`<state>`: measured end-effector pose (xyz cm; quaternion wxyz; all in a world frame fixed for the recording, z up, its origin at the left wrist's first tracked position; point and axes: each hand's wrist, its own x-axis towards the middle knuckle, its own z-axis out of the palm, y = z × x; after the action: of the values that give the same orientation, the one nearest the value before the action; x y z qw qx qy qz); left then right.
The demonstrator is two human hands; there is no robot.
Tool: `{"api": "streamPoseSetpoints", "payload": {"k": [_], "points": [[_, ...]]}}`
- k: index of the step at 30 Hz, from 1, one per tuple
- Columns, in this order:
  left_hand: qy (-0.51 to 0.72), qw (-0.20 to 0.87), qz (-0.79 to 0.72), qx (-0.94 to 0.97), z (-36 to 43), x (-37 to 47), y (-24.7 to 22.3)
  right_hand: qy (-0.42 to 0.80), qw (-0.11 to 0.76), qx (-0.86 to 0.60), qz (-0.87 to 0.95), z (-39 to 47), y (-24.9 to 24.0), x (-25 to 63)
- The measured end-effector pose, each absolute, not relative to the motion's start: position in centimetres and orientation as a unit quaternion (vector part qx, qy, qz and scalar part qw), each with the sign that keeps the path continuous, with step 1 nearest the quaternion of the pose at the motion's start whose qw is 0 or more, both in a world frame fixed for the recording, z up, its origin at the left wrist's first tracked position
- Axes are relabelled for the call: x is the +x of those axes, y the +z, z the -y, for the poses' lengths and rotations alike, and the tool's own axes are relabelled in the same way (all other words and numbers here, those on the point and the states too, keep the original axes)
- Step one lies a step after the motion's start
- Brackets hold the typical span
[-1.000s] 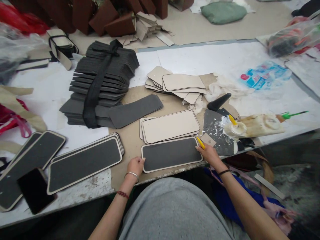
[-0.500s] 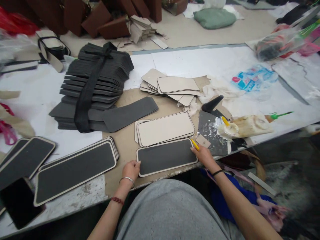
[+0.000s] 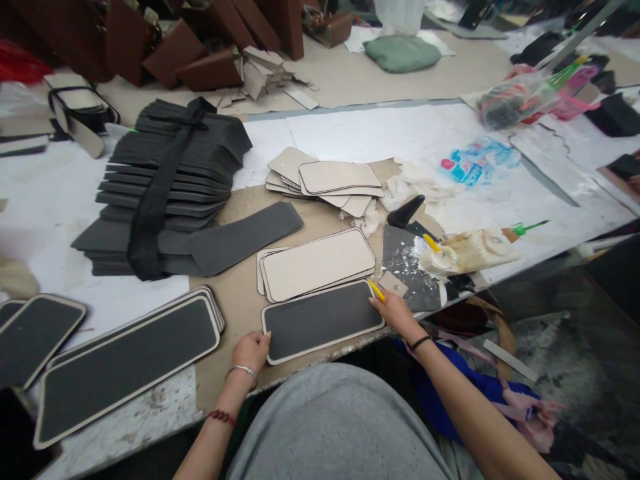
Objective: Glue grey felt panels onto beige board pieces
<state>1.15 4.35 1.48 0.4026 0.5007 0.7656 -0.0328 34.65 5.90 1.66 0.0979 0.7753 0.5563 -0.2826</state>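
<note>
Along the near edge of the counter (image 3: 167, 395), the black-faced panel (image 3: 323, 322) with a pale border is lying flat between the two hands, its long axis running from left to right and its right end angling slightly toward the far edge. The left hand (image 3: 251, 350) is meeting the left short end, its fingers curling in and grasping the border there, with the thumb pressing on top. The right hand (image 3: 395, 312) is sitting at the opposite end, by the far right corner; its fingers are clasping a slim yellow tool (image 3: 376, 290) and also touching the panel. Neither hand is clearly nearer, since each is touching its own end. Just beyond the panel's far long side, a stack of pale panels (image 3: 320, 263) is lying almost parallel to it, while a white-spattered board (image 3: 410, 273) is resting to the right. Farther toward the far edge, loose pale pieces (image 3: 340, 177) are overlapping, and a tied bundle of dark strips (image 3: 175, 173) is leaning at their left.
</note>
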Motion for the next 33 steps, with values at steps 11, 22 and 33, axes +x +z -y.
{"api": "streamPoseSetpoints", "payload": {"k": [11, 22, 33], "points": [[-0.033, 0.435, -0.758, 0.484, -4.1, 0.6, 0.4, -0.241, 0.131, 0.756, -0.594, -6.2, 0.7, 35.1], [-0.102, 0.365, -0.727, 0.572, -4.5, -0.3, 2.6, -0.185, 0.158, 0.8, -0.549, -6.3, 4.6, 35.1], [-0.097, 0.359, -0.721, 0.584, -4.3, 0.8, 2.4, -0.188, -0.068, 0.811, -0.55, -9.4, 6.6, 35.5]]}}
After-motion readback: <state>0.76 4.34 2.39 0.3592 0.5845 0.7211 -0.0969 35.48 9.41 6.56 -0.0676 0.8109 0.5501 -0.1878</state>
